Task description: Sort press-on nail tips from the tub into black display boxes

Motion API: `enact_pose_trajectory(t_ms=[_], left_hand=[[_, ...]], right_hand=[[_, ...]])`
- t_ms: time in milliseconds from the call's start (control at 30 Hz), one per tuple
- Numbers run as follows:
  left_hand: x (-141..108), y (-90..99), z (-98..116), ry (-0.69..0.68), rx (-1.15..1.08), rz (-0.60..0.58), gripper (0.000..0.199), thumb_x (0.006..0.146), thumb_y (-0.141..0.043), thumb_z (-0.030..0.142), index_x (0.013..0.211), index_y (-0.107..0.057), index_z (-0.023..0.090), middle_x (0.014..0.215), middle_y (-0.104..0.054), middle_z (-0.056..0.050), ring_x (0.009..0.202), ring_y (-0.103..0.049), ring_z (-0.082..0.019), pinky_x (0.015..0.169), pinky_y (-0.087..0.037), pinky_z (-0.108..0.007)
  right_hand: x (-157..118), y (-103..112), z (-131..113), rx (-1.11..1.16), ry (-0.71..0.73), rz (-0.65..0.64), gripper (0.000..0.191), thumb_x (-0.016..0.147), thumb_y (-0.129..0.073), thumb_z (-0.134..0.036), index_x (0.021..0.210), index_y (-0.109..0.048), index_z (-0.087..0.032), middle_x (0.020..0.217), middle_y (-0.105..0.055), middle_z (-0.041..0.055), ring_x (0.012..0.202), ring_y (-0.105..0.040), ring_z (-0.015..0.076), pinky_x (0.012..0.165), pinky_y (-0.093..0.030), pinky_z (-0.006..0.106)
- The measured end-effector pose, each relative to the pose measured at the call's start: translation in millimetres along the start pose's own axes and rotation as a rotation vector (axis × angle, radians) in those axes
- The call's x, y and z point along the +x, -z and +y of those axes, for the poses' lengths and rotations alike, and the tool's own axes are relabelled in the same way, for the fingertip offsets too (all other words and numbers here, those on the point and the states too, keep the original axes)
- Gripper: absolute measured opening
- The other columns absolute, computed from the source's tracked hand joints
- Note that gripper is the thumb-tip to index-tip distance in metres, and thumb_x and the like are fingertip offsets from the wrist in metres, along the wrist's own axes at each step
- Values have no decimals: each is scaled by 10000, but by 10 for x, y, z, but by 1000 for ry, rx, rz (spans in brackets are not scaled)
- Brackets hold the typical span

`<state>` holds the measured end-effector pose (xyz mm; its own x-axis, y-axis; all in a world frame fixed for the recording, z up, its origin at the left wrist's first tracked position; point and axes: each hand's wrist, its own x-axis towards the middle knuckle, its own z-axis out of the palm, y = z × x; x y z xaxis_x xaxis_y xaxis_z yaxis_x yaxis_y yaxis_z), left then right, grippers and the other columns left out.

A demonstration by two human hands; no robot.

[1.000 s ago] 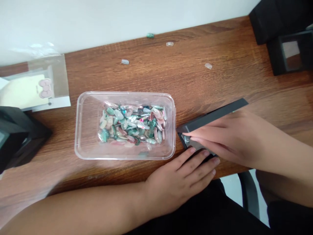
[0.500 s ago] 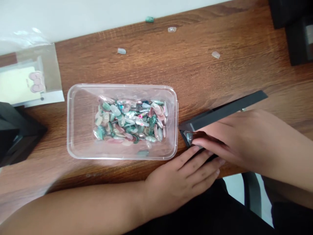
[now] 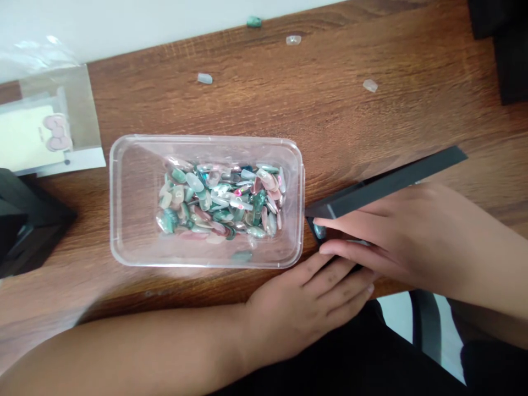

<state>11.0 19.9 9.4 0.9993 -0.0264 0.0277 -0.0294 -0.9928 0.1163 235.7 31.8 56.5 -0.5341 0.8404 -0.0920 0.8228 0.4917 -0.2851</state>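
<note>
Glossy nail-shaped piece [image 3: 319,230] sits in corner of black box [image 3: 396,184], beside right hand's [image 3: 391,234] index fingertip. Change: thumb now parted from index finger, gap wider than second ago; suggests piece no longer pinched, placement perhaps being adjusted. Left hand [image 3: 303,302] lies along box's near edge, fingers extended, slightly spread; grip cannot be told. Clear tub [image 3: 132,209] of similar pieces just left, contents unchanged. Farther out: four loose pieces on worktop [image 3: 157,104].

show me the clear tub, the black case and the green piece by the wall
Clear tub [image 3: 134,206], head view: bare inner left side.
Black case [image 3: 396,182], head view: its long upper edge.
Green piece [image 3: 254,22], head view: its middle.
</note>
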Motion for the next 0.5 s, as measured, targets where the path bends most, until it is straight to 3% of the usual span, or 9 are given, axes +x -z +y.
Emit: enact_pose_trajectory(t_ms=[100,233,500], left_hand=[[0,2,2,9,5,3,571,1030,-420,342,1592,-422,242,1702,-358,-22,1572,-332,-291,1314,-156,-522],[3,14,-10,-8,14,-4,568,1036,-400,343,1596,-413,248,1705,-354,-13,1572,-338,-278,1321,-182,-518],[7,29,-5,6,27,2,537,1053,-375,334,1583,-438,284,1720,-323,4,1583,-330,-268,1336,-209,-496]], right_hand=[[0,-16,18,12,37,-1,186,948,-511,-183,851,-662,-232,623,-623,-4,554,-553,180,560,-192,352],[11,8,27,19,27,-2,278,914,-456,-101,816,-677,-239,591,-600,-1,532,-525,178,562,-202,357],[6,27,41,29,18,28,335,1006,-432,-180,795,-685,-242,580,-590,-6,489,-493,164,534,-253,360]])
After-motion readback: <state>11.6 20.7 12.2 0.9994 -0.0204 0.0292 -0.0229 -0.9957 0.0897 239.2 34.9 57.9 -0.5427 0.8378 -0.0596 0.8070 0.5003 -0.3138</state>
